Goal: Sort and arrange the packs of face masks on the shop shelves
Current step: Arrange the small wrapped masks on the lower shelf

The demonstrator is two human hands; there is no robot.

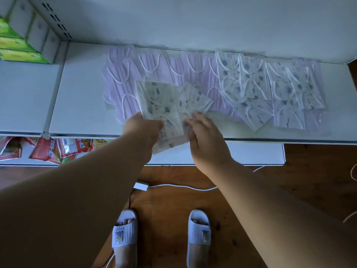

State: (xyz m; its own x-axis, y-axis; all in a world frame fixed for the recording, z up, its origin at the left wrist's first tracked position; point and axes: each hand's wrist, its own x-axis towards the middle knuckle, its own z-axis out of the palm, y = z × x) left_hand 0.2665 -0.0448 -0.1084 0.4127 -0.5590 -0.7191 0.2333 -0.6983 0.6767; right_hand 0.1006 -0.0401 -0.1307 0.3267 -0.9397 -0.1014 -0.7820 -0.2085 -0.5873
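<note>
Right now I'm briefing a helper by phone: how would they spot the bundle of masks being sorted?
Find the white shelf strewn with lilac mask packs. At its front edge, the left hand grips a fanned bundle of patterned packs. It alone is lifted off the shelf; the other patterned packs lie flat on the right.

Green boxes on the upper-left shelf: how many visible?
3, stacked at the frame's left edge: top green box, middle green box, bottom green box. More may lie out of frame to the left.

Both arms reach forward; left hand [144,128] grips, right hand [202,136] fingers curl.
</note>
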